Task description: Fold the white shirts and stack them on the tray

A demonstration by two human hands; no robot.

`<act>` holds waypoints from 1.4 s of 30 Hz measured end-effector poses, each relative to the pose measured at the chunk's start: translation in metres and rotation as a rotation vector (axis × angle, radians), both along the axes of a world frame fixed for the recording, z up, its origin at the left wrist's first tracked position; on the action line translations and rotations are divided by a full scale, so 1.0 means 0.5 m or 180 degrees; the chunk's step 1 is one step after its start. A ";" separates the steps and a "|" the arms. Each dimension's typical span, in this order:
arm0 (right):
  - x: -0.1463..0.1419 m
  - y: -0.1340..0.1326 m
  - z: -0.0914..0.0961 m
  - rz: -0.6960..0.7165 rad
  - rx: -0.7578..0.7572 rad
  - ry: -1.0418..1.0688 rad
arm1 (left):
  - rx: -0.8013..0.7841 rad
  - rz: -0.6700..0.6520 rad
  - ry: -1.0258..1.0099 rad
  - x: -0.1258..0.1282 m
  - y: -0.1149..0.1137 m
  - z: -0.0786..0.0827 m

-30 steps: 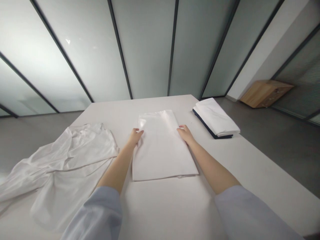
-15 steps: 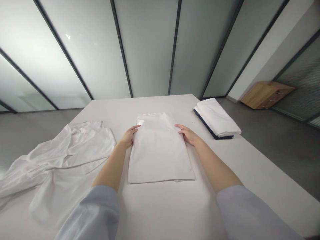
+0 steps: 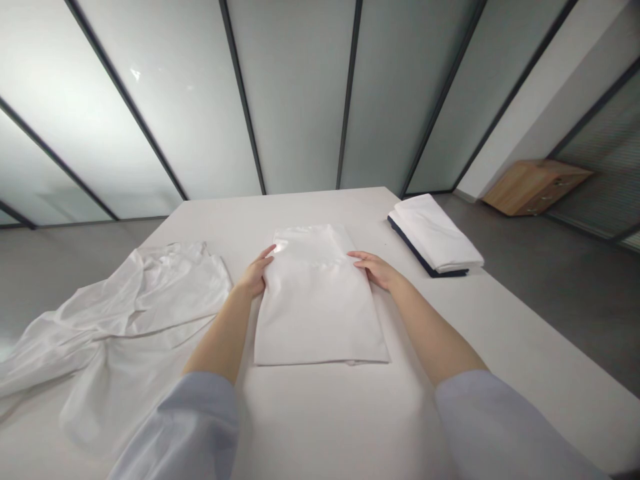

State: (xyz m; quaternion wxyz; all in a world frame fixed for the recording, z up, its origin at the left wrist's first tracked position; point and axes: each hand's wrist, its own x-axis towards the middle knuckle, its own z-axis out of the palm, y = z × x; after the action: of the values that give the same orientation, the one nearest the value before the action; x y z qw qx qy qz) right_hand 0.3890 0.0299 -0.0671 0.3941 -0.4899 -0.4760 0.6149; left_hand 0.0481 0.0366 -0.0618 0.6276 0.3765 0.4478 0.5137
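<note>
One folded white cloth (image 3: 320, 313), on table (image 3: 325, 413), between left hand (image 3: 255, 275) and right hand (image 3: 376, 270); fingers at side edges, grip indeterminable. Step: apparently straightening. Next move: likely requires even, matched handling.

Loose garment (image 3: 165, 290) cut off by left edge. Sleeves (image 3: 197, 420) and near side of table (image 3: 320, 423) cut off by bottom. Underside of folded cloth (image 3: 320, 313) hidden. Dark cloth (image 3: 410, 245) mostly hidden under white cloth (image 3: 435, 233). Cabinet handles (image 3: 547, 197) blurred. Dark patch (image 3: 627, 474) in lower right corner too small to tell.
</note>
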 end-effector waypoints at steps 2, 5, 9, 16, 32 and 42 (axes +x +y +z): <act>0.000 0.000 -0.001 -0.0031 0.0019 0.0011 | -0.0091 0.0157 0.0041 0.003 0.004 -0.005; 0.000 0.001 -0.003 -0.0054 0.0049 -0.0002 | -0.0321 0.0471 0.0067 0.009 0.014 -0.013; -0.001 0.001 -0.003 -0.0064 0.0054 -0.0009 | -0.0546 0.0852 0.0110 0.009 0.025 -0.018; -0.002 -0.003 0.002 -0.0061 0.0082 -0.0101 | -0.0735 -0.0108 0.0201 0.002 0.027 -0.019; 0.000 -0.008 0.011 0.0008 0.0020 -0.0182 | 0.0019 -0.0869 0.0858 0.003 -0.015 0.001; 0.013 -0.004 0.013 0.0196 0.0236 -0.0535 | 0.0020 -0.0727 0.0737 0.000 -0.009 0.001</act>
State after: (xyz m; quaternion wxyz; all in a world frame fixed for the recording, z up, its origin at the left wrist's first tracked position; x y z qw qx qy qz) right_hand 0.3954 0.0279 -0.0608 0.3515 -0.5100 -0.5447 0.5654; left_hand 0.0480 0.0321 -0.0615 0.6249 0.4836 0.4699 0.3936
